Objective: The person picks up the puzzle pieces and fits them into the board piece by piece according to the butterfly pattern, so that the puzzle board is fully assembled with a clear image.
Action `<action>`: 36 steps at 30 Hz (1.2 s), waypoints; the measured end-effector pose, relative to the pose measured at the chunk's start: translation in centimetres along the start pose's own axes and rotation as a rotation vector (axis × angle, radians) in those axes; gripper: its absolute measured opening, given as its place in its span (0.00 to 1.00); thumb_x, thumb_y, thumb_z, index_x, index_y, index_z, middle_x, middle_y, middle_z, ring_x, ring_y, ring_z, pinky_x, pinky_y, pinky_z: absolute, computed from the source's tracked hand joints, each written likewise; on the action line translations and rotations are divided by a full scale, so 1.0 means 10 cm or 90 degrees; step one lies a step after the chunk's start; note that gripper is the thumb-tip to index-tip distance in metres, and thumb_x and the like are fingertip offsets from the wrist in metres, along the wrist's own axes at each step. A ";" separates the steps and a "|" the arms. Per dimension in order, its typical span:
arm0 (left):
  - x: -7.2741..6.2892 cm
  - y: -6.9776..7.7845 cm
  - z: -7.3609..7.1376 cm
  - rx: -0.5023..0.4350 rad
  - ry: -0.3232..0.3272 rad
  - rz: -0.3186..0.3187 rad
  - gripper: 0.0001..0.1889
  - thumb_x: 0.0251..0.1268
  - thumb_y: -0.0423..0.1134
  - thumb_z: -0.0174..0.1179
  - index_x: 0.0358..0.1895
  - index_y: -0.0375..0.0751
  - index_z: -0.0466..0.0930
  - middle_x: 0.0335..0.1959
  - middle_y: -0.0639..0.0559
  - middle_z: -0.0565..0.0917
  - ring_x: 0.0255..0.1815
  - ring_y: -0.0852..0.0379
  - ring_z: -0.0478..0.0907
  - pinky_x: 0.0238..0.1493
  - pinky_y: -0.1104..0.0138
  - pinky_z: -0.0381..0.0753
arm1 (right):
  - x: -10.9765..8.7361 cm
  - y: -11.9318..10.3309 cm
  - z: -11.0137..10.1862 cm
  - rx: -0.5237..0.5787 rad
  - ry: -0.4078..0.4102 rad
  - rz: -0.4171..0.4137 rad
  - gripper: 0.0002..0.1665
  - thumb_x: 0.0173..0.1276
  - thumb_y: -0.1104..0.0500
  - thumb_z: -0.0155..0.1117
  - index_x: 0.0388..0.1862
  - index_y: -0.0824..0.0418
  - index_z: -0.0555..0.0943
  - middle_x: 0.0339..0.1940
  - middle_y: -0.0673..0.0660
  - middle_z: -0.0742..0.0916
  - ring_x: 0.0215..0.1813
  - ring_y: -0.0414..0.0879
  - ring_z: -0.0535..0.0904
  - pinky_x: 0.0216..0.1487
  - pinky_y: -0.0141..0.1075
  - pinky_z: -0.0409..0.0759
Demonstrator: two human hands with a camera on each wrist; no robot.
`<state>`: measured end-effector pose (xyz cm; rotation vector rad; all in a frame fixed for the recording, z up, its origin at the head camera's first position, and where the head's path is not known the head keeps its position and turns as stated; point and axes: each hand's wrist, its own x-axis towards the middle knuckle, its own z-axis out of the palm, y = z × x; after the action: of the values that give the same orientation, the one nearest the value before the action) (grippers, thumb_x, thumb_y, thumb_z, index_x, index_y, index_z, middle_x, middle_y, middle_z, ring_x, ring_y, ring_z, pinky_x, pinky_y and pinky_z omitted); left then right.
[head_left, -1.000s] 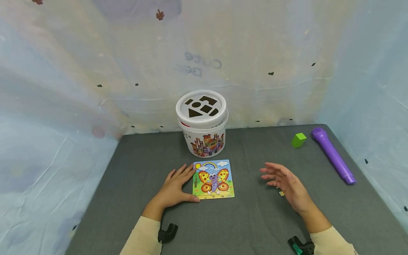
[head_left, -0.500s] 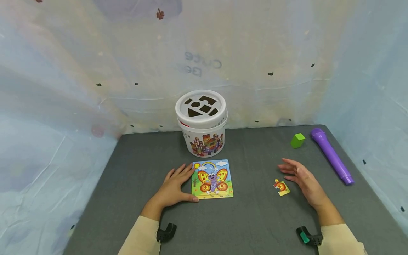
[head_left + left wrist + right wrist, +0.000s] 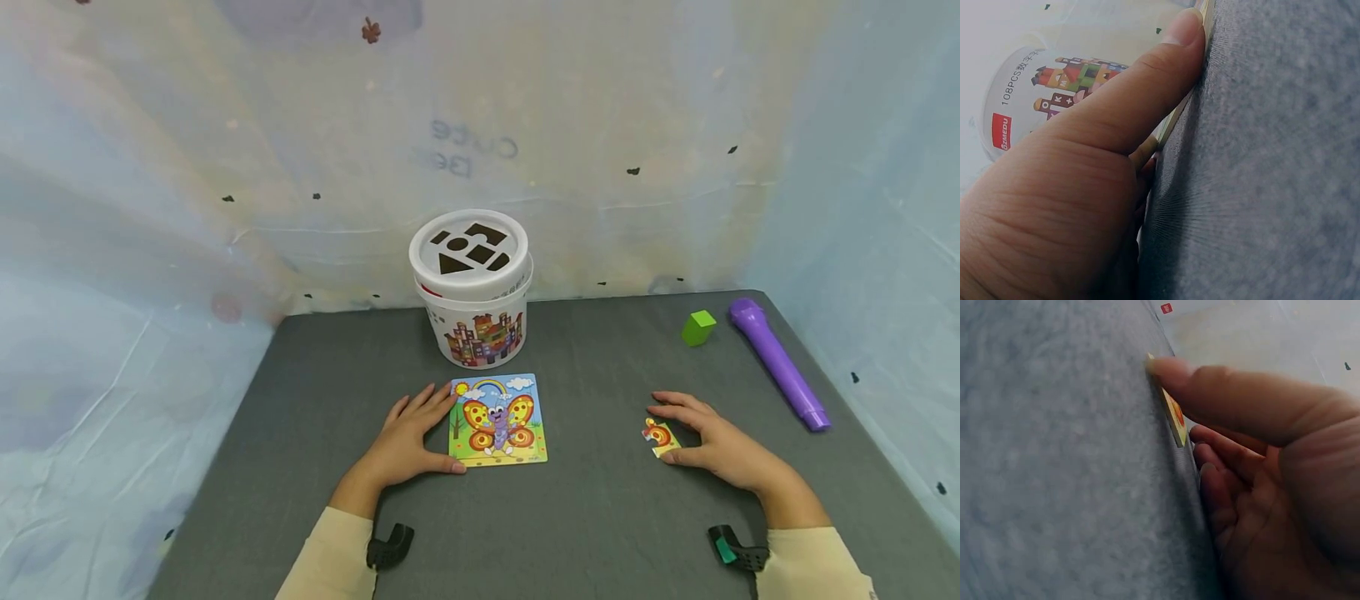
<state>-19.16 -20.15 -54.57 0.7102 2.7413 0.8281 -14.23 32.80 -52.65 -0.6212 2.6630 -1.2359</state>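
Note:
My left hand (image 3: 411, 442) rests on the dark cloth at the left side of a square butterfly jigsaw puzzle (image 3: 499, 419). Its fingertips meet the upper left edge and its thumb the lower left corner, also seen at the puzzle's edge in the left wrist view. Well to the right lies a loose puzzle piece (image 3: 658, 438) with an orange and red swirl. Around it curves my right hand (image 3: 723, 444), thumb at the lower edge, fingers just beyond the upper edge. The right wrist view has the thumb touching the piece (image 3: 1177, 419), which lies flat.
Behind the puzzle stands a white bucket (image 3: 480, 329) with a lid (image 3: 468, 254) of cut-out shapes, sitting slightly tilted. A green block (image 3: 698, 328) and a purple toy microphone (image 3: 780, 364) lie at the back right. Pale sheeting (image 3: 570, 242) hangs behind the table.
My right hand first drew back to the right, uncovering the loose piece, then lowered so its thumb reached the piece. My left hand has stayed at the puzzle.

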 end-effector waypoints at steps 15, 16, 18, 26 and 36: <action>-0.01 0.01 -0.01 -0.008 0.003 0.003 0.66 0.51 0.76 0.77 0.90 0.53 0.57 0.89 0.60 0.52 0.90 0.51 0.40 0.83 0.40 0.32 | 0.08 -0.10 0.07 0.069 0.066 0.072 0.09 0.76 0.62 0.75 0.50 0.60 0.85 0.51 0.56 0.86 0.49 0.46 0.82 0.46 0.36 0.82; -0.01 0.01 -0.02 -0.008 0.003 0.003 0.66 0.51 0.76 0.77 0.90 0.52 0.57 0.89 0.60 0.52 0.90 0.51 0.41 0.83 0.40 0.32 | 0.08 -0.10 0.07 0.066 0.064 0.077 0.10 0.76 0.61 0.75 0.52 0.60 0.85 0.50 0.56 0.86 0.49 0.47 0.82 0.46 0.37 0.83; -0.01 0.01 -0.02 -0.009 0.002 0.002 0.66 0.51 0.76 0.77 0.90 0.52 0.57 0.89 0.60 0.52 0.90 0.51 0.41 0.83 0.40 0.32 | 0.07 -0.11 0.06 0.031 0.061 0.080 0.17 0.74 0.58 0.79 0.57 0.60 0.86 0.54 0.55 0.85 0.52 0.50 0.80 0.50 0.40 0.82; 0.00 0.03 -0.03 -0.014 0.006 0.008 0.65 0.51 0.75 0.78 0.90 0.52 0.57 0.89 0.59 0.53 0.90 0.50 0.41 0.83 0.39 0.32 | -0.04 -0.19 -0.02 -0.096 0.033 0.109 0.30 0.58 0.50 0.90 0.52 0.61 0.83 0.50 0.57 0.80 0.51 0.56 0.73 0.50 0.50 0.70; -0.01 0.02 -0.02 -0.011 0.002 0.004 0.65 0.51 0.75 0.78 0.90 0.53 0.56 0.89 0.60 0.52 0.90 0.52 0.41 0.83 0.40 0.32 | -0.01 -0.30 0.02 0.003 0.009 0.110 0.20 0.70 0.60 0.81 0.54 0.59 0.80 0.43 0.52 0.84 0.41 0.43 0.78 0.39 0.37 0.77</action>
<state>-19.01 -20.18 -54.32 0.7141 2.7330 0.8537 -13.19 31.00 -50.51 -0.3731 2.6593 -1.2018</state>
